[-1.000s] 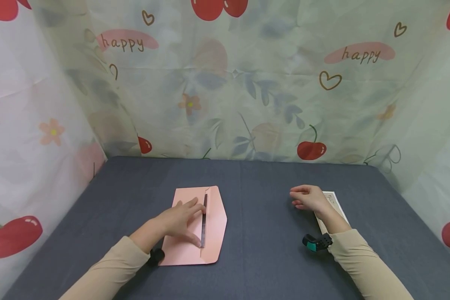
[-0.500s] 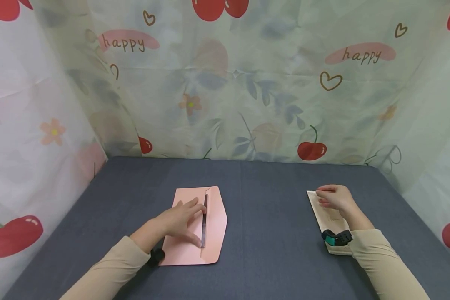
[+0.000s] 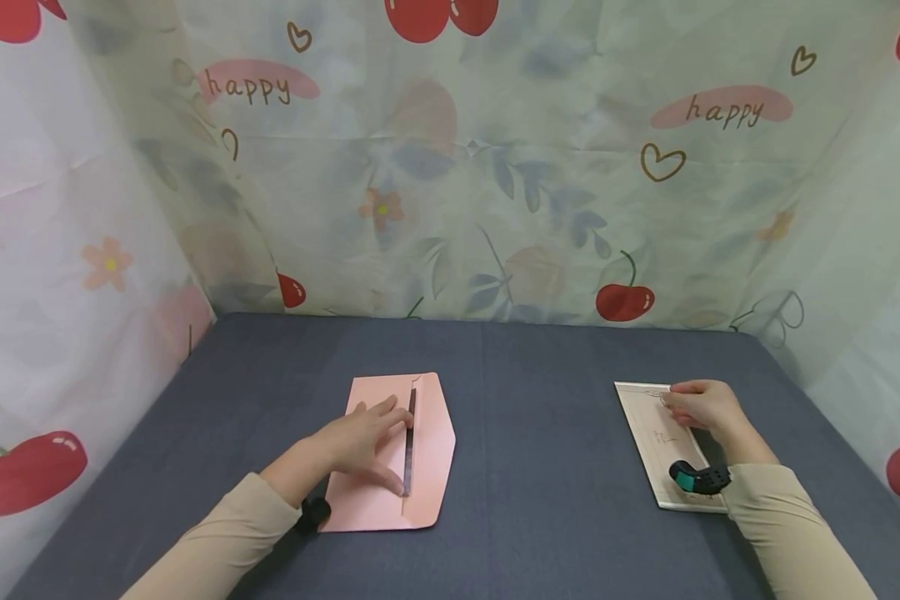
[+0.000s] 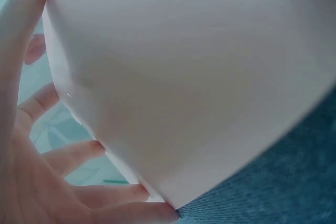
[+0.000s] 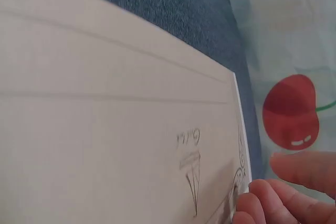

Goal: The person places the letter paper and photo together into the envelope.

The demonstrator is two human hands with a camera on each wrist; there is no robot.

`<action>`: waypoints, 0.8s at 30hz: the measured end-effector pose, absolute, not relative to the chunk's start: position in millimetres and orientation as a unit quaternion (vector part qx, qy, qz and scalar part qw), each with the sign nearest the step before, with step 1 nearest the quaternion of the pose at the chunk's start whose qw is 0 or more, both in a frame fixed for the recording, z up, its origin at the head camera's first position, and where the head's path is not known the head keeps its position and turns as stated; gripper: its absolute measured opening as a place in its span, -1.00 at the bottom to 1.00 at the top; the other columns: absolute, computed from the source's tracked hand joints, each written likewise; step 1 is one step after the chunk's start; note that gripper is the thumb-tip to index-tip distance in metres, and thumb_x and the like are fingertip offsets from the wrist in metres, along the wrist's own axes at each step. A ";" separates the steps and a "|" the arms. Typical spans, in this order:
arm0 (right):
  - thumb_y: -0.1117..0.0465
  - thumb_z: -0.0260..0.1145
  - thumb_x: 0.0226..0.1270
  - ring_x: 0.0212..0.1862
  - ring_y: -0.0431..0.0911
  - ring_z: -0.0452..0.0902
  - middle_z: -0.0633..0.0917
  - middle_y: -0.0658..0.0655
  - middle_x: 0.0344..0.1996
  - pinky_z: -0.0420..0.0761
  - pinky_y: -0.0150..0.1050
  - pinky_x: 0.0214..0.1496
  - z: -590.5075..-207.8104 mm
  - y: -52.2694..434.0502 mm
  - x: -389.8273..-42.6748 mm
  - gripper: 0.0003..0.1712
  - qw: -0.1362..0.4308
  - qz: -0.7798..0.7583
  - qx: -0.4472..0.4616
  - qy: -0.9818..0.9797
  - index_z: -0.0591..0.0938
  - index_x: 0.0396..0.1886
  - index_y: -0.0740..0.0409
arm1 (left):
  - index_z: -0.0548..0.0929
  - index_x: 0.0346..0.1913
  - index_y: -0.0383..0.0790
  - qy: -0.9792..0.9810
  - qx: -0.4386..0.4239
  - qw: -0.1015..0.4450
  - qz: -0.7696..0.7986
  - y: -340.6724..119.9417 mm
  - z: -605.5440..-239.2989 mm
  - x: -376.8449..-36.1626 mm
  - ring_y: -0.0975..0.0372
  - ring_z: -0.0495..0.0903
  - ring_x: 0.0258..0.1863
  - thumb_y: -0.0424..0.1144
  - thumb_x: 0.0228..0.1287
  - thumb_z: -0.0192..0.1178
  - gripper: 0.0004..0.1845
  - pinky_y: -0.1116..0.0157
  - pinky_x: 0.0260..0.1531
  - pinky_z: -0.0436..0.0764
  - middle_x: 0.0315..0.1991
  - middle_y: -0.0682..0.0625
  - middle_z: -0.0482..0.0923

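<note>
Pressing my left hand flat, fingers spread, on the pink envelope at lower centre of the frame, I keep its flap open. My right hand, at lower right, has curled fingers touching the far edge of the white card, which lies flat on the tabletop; I cannot tell whether they grip it. I judge the envelope ready and empty: the card is well apart from it, not yet lifted or inserted.

A dark grey-blue cloth covers the bench. A pale green curtain printed with red cherries, hearts, flowers and the word "happy" encloses it behind and on both sides, softly and evenly lit.
</note>
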State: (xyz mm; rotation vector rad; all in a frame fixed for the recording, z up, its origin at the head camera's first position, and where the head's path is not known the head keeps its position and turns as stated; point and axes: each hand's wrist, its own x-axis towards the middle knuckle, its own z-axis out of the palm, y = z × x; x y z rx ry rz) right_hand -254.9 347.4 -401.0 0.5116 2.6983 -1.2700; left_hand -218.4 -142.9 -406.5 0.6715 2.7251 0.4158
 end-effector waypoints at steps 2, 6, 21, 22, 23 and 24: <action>0.21 0.20 0.24 -0.51 -0.28 0.53 0.64 0.11 -0.43 0.62 -0.37 -0.43 -401.6 350.9 -254.4 -0.45 0.057 -0.413 0.174 0.892 0.40 0.09 0.55 | 0.35 0.12 0.17 0.949 0.236 0.152 0.146 -143.0 -406.5 -218.4 -0.38 0.09 0.33 0.32 -0.36 0.44 -0.13 -0.27 0.19 0.26 0.46 -0.22 0.03; 0.22 0.22 0.22 -0.51 -0.27 0.52 0.63 0.29 -0.30 0.61 -0.38 -0.43 -403.0 357.6 -253.1 -0.44 0.056 -0.399 0.178 0.898 0.40 0.09 0.57 | 0.35 0.12 0.17 0.948 0.238 0.151 0.148 -143.5 -406.5 -218.0 -0.39 0.09 0.33 0.31 -0.36 0.44 -0.14 -0.27 0.19 0.26 0.46 -0.23 0.03; 0.17 0.42 0.03 -0.25 0.07 0.56 0.53 0.45 -0.12 0.51 -0.31 -0.41 -409.4 362.3 -254.9 -0.43 0.081 -0.332 0.202 0.918 0.48 -0.04 0.46 | 0.34 0.14 0.13 0.949 0.235 0.154 0.146 -143.2 -404.6 -217.4 -0.41 0.09 0.32 0.31 -0.35 0.43 -0.12 -0.29 0.17 0.27 0.45 -0.25 0.03; 0.17 0.43 0.03 -0.26 0.06 0.55 0.55 0.43 -0.16 0.50 -0.30 -0.41 -408.0 361.9 -254.4 -0.44 0.084 -0.332 0.202 0.918 0.49 -0.07 0.46 | 0.34 0.14 0.12 0.949 0.234 0.154 0.146 -143.1 -404.5 -217.2 -0.41 0.09 0.31 0.31 -0.35 0.43 -0.12 -0.29 0.17 0.27 0.45 -0.25 0.03; 0.18 0.44 0.02 -0.29 0.04 0.55 0.55 0.39 -0.20 0.48 -0.30 -0.41 -407.0 361.4 -254.2 -0.46 0.086 -0.331 0.203 0.918 0.49 -0.09 0.45 | 0.34 0.14 0.13 0.949 0.234 0.154 0.145 -142.9 -404.5 -217.3 -0.41 0.09 0.32 0.30 -0.34 0.43 -0.12 -0.29 0.17 0.26 0.45 -0.24 0.03; 0.18 0.44 0.02 -0.31 0.01 0.54 0.56 0.36 -0.24 0.47 -0.31 -0.42 -406.4 361.0 -254.1 -0.48 0.088 -0.328 0.206 0.918 0.50 -0.12 0.44 | 0.34 0.14 0.14 0.949 0.232 0.155 0.144 -142.8 -404.2 -217.1 -0.40 0.08 0.32 0.31 -0.34 0.43 -0.13 -0.28 0.18 0.26 0.46 -0.24 0.03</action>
